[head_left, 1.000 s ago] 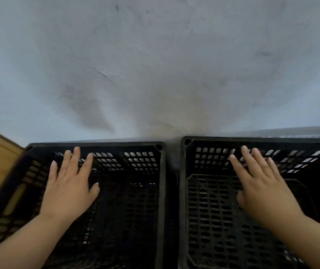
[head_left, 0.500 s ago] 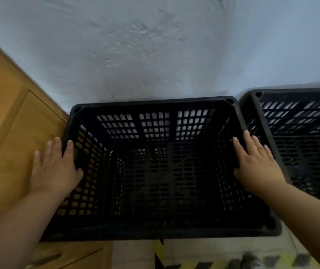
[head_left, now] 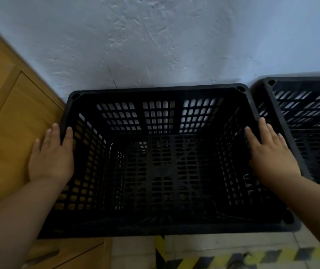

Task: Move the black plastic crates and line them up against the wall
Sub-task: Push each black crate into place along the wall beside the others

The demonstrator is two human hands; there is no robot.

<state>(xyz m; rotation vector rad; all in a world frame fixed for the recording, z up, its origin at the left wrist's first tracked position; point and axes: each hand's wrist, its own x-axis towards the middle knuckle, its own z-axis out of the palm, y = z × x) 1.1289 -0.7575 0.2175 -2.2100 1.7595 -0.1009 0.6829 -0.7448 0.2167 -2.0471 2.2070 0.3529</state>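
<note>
A black perforated plastic crate (head_left: pixel 155 89) stands in the middle of the view, its far rim against the pale wall (head_left: pixel 155 45). A second black crate (head_left: pixel 310 80) stands just to its right, also at the wall, with a narrow gap between the two. My left hand (head_left: pixel 51 158) lies over the near crate's left rim, thumb on the inside and straight fingers on the outside. My right hand (head_left: pixel 271 156) lies over the right rim the same way, thumb inside and fingers stretched along the rim. The crate holds nothing.
A wooden cabinet (head_left: pixel 9 113) stands directly left of the crate, touching or nearly touching it. Light floor tiles with yellow-and-black hazard tape (head_left: pixel 252 257) run along the crate's near side.
A second ago each hand hovered over a different crate. Both have since moved to the left crate's side rims, and my left hand has shifted from beside the rim onto it.
</note>
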